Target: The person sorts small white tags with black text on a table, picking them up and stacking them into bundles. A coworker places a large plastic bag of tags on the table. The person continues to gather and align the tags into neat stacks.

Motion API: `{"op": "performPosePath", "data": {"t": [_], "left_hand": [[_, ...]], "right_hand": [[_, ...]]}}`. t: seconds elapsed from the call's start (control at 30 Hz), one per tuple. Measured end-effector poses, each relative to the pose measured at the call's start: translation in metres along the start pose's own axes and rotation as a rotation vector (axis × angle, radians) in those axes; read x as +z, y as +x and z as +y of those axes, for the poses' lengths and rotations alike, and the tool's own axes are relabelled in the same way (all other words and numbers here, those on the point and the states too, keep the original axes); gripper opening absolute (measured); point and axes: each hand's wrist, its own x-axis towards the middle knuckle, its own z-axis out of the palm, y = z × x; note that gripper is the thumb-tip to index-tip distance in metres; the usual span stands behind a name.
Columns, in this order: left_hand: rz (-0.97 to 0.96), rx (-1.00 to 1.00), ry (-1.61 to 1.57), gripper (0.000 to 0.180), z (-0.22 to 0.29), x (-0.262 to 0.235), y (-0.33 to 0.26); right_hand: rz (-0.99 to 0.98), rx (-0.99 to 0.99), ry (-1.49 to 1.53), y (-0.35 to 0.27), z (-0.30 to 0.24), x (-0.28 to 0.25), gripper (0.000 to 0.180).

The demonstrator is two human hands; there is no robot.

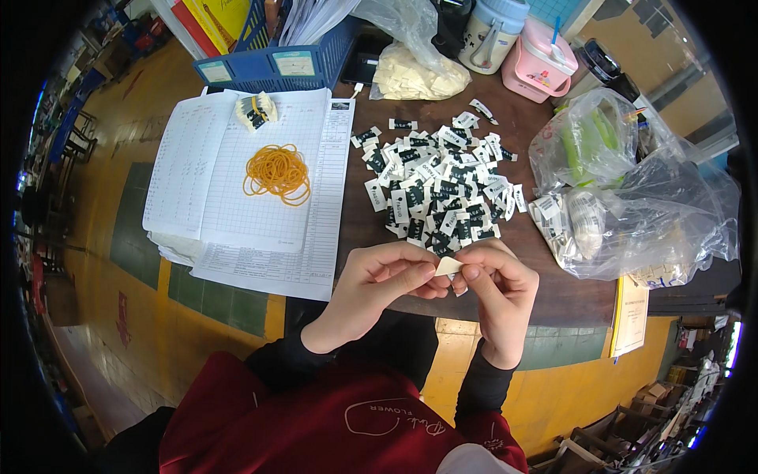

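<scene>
My left hand (379, 288) and my right hand (497, 288) meet at the near edge of a dark brown table (553, 296). Together they pinch a small stack of cream-coloured cloth labels (448, 266) between thumbs and fingers. Just beyond my hands lies a heap of several black-and-white labels (442, 182), spread loose on the table. To the left, a tangle of orange rubber bands (276, 172) rests on gridded paper sheets (237, 205). A small bundled stack of labels (256, 110) sits at the top of those sheets.
Clear plastic bags (632, 197) with rolls and labels fill the right side. A bag of cream labels (414, 71), a blue basket (276, 55) with papers, a pink container (541, 63) and a pale lidded cup (491, 28) line the far edge. Yellow-and-green floor lies below.
</scene>
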Motion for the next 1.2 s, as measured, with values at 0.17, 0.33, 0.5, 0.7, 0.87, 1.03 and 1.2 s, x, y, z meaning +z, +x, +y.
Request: {"op": "performPosePath", "data": {"t": [0.17, 0.33, 0.5, 0.7, 0.87, 1.03, 1.2], "left_hand": [[0.070, 0.064, 0.070, 0.014, -0.002, 0.001, -0.002], [0.143, 0.311, 0.336, 0.017, -0.004, 0.003, -0.002], [0.118, 0.413, 0.493, 0.020, -0.004, 0.003, -0.003], [0.083, 0.272, 0.367, 0.023, -0.005, 0.002, -0.005], [0.082, 0.219, 0.257, 0.025, -0.003, 0.001, -0.005], [0.126, 0.144, 0.183, 0.023, -0.004, 0.001, -0.004], [0.157, 0.140, 0.227, 0.024, -0.011, -0.004, 0.001]], "right_hand": [[-0.017, -0.068, -0.009, -0.001, 0.003, 0.005, 0.019], [0.067, 0.013, 0.062, -0.005, 0.005, 0.010, 0.022], [0.057, 0.118, 0.057, -0.008, 0.010, 0.009, 0.018], [0.154, 0.133, -0.012, -0.011, 0.013, 0.010, 0.010], [0.132, 0.114, 0.016, -0.011, 0.014, 0.008, 0.013], [0.164, 0.141, 0.015, -0.012, 0.013, 0.010, 0.011], [0.222, 0.107, -0.267, -0.009, 0.017, 0.013, 0.012]]}}
